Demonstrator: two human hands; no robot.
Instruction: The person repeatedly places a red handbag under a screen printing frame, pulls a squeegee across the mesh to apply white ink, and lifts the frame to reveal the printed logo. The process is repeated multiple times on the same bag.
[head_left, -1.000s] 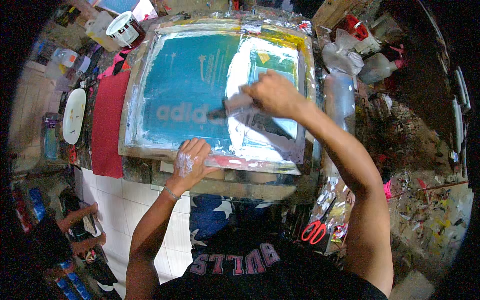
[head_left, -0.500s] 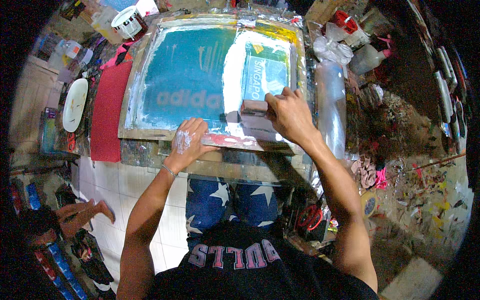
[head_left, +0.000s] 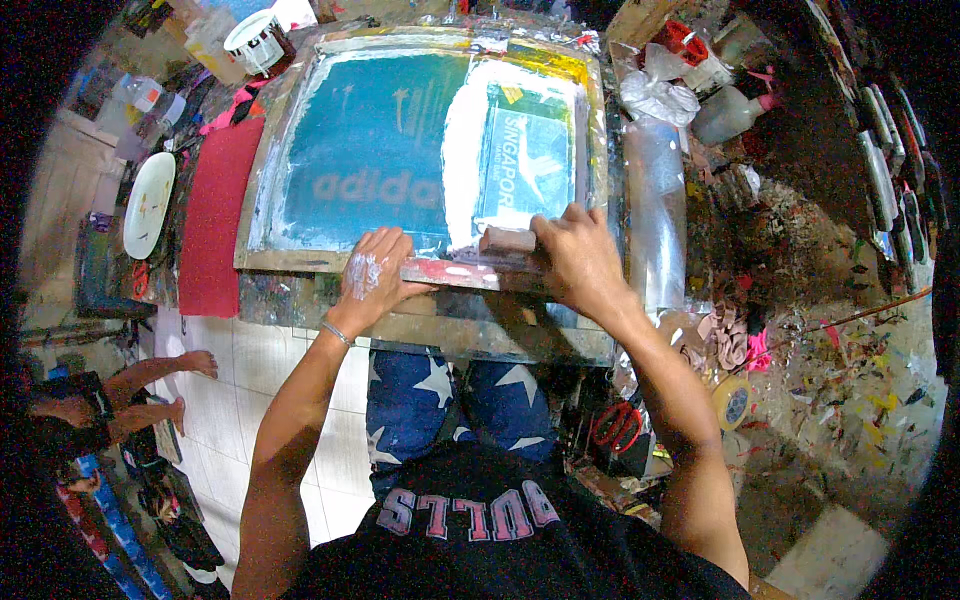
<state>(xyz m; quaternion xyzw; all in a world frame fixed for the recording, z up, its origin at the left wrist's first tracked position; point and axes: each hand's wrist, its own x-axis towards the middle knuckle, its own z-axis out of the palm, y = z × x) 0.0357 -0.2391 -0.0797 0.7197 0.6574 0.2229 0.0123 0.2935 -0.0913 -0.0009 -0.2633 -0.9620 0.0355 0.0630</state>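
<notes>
Head view: the right hand (head_left: 578, 262) closes over the top of a short wooden-handled squeegee (head_left: 508, 241), fingers wrapped over its far side, holding it firmly. The squeegee's long axis runs left to right across the picture, parallel to the near rail of the frame, and its blade edge faces down onto the mesh; the blade itself is hidden under the handle. It sits at the near edge of the large wooden-framed printing screen with teal mesh (head_left: 370, 150), just left of the gripping hand and touching the mesh. Beyond the grip, a white, ink-smeared band runs away up the mesh around a pale blue rectangular design.

The left hand (head_left: 372, 278), smeared with white ink on its back, presses flat and open on the frame's near rail, just left of the squeegee and apart from it; it grasps nothing.

One squeegee, one screen and two hands show. Left of the screen lies one red cloth (head_left: 212, 230), and farther left one white oval plate (head_left: 148, 205). Near the right forearm lies one pair of red-handled scissors (head_left: 618, 425).
</notes>
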